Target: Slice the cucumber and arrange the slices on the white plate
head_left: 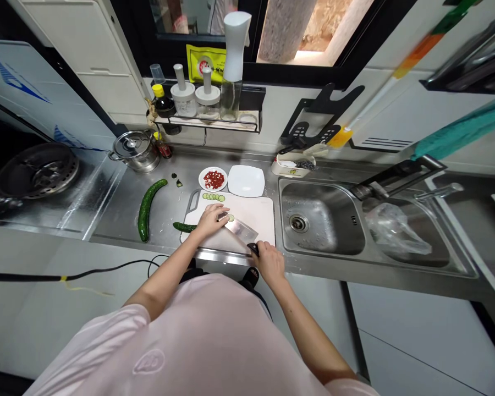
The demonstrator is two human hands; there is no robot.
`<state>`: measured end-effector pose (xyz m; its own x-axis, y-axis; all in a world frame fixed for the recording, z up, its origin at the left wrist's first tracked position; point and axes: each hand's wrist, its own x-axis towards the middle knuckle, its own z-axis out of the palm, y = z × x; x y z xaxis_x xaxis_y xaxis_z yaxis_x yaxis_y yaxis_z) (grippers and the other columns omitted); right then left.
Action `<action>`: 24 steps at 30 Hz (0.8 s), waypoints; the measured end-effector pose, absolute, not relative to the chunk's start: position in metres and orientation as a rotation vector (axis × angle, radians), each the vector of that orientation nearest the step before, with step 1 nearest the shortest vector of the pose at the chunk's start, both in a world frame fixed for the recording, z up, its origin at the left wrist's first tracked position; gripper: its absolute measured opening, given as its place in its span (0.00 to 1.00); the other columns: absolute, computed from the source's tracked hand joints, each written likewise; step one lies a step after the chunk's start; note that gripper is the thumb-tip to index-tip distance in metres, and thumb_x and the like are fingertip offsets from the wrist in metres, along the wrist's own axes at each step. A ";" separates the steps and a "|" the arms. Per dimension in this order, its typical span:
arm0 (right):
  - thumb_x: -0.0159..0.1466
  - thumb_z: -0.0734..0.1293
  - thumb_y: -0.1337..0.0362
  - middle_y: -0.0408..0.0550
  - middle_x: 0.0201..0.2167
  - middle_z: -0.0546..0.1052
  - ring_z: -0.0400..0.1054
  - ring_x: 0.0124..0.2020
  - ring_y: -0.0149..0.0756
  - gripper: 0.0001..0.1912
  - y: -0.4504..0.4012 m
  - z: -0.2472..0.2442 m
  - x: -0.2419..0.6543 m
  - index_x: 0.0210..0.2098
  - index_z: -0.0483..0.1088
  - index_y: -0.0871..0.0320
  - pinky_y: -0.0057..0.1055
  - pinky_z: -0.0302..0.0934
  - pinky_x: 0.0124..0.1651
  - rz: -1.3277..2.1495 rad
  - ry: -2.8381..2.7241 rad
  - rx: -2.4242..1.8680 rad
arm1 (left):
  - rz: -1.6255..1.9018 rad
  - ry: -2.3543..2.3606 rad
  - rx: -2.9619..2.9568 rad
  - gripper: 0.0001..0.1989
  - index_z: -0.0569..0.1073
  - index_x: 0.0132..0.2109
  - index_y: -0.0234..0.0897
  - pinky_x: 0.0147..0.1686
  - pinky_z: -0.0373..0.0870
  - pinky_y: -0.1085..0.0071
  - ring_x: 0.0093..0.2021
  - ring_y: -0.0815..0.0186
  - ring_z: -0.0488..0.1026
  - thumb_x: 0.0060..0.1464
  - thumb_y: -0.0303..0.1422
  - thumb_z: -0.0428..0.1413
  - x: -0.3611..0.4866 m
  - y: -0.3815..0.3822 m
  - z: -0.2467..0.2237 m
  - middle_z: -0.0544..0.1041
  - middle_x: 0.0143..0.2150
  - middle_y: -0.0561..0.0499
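My right hand [269, 260] is closed around the dark handle of a kitchen knife [244, 230], whose broad blade lies low over the white cutting board [262, 212]. My left hand [211, 221] grips a cucumber [184, 226] on the board, fingers bent close to the blade. The cucumber's tail sticks out to the left of that hand; the rest is hidden under it. One slice [231, 218] is at the blade by my fingertips. A short row of cucumber slices [213, 197] lies along the board's far edge.
Beyond the board stand a plate of chopped red pieces [213, 179] and a white square plate [246, 181]. A whole cucumber [148, 209], green scraps [179, 183] and a steel pot [135, 151] are to the left. A sink [322, 220] borders the right side.
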<state>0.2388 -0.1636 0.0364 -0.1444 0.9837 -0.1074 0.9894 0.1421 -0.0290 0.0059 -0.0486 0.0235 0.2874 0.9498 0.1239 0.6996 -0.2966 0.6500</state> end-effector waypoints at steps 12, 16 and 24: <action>0.64 0.63 0.59 0.47 0.34 0.71 0.65 0.37 0.37 0.08 -0.165 0.040 0.246 0.38 0.64 0.57 0.29 0.47 0.36 -0.204 2.287 1.992 | 0.419 1.314 2.124 0.13 0.76 0.45 0.41 0.56 0.59 0.63 0.55 0.59 0.64 0.52 0.36 0.55 0.024 -0.032 0.020 0.71 0.53 0.47; 0.64 0.62 0.59 0.49 0.36 0.71 0.65 0.39 0.37 0.08 -0.165 0.043 0.247 0.39 0.64 0.57 0.29 0.49 0.38 -0.276 2.222 1.999 | 0.400 1.271 2.089 0.11 0.77 0.42 0.41 0.54 0.61 0.63 0.51 0.60 0.67 0.51 0.32 0.55 0.030 -0.031 0.023 0.74 0.48 0.48; 0.64 0.62 0.58 0.48 0.36 0.73 0.67 0.37 0.36 0.09 -0.169 0.038 0.255 0.39 0.64 0.56 0.28 0.49 0.35 -0.308 2.070 2.105 | 0.740 1.694 1.532 0.11 0.74 0.38 0.36 0.35 0.67 0.72 0.32 0.68 0.72 0.49 0.38 0.57 0.024 -0.006 -0.007 0.76 0.32 0.51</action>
<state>0.2554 -0.1689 0.0380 0.0135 0.9638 -0.2663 0.9996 -0.0198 -0.0211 0.0243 -0.0057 -0.0069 -0.0303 0.9905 -0.1339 0.5747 0.1269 0.8085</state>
